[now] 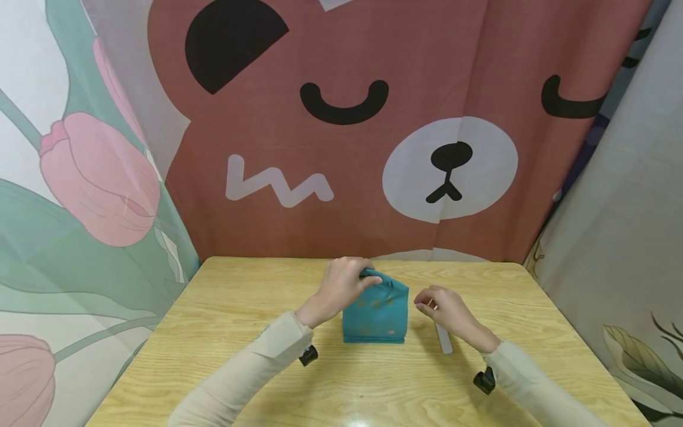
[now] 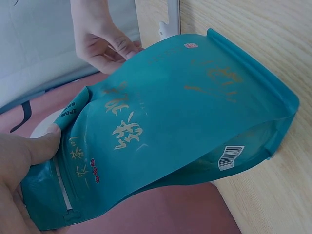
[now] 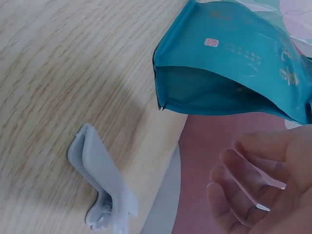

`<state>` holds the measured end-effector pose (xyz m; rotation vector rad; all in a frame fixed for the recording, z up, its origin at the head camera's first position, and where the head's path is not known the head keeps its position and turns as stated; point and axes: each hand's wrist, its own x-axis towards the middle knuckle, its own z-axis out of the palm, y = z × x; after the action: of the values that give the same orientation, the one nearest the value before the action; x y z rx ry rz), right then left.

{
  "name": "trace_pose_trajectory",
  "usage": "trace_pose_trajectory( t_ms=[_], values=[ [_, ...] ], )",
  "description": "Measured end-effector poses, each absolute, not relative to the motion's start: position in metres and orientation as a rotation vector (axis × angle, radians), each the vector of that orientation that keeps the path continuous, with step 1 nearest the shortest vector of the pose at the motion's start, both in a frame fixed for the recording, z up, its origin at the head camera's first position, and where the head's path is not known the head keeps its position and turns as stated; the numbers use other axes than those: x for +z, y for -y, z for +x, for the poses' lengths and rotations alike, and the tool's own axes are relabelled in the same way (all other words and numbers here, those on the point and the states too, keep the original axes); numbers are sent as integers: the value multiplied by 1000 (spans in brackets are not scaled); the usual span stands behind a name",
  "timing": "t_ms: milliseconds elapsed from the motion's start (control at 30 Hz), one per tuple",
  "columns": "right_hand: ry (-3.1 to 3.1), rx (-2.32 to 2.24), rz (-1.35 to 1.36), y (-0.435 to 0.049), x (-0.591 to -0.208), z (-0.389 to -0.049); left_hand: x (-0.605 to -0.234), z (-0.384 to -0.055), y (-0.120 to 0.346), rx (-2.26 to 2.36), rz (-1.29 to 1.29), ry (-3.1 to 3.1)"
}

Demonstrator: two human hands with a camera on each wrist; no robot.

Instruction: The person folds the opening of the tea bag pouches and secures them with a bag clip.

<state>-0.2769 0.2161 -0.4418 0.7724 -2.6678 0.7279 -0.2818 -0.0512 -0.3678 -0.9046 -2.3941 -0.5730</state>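
Note:
A teal tea bag (image 1: 376, 314) with gold lettering stands on the table, its base flat and its top folded over. My left hand (image 1: 344, 283) grips that top edge, the thumb (image 2: 46, 144) on the near face and the other fingers partly hidden behind. To the right of the bag, apart from it, my right hand (image 1: 445, 308) hovers with loosely bent fingers (image 3: 243, 170) and nothing in them. Below this hand a pale grey plastic sealing clip (image 3: 105, 175) lies on the table. In the head view the hand partly covers the clip (image 1: 444, 340).
The light wood table (image 1: 256, 356) ends at a back edge just behind the bag. A brown bear-print curtain (image 1: 341, 231) hangs there, with floral cloth (image 1: 96, 178) on the left and another pale cloth (image 1: 613, 237) on the right. Each wrist carries a small black camera (image 1: 484, 381).

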Motion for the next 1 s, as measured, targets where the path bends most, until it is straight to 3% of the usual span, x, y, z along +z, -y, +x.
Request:
trace_pose_trajectory(
  t_ms=[1000],
  values=[
    [2861,596,612,-236,-462,-272,-369,-283,51,-580,-902,2404]
  ],
)
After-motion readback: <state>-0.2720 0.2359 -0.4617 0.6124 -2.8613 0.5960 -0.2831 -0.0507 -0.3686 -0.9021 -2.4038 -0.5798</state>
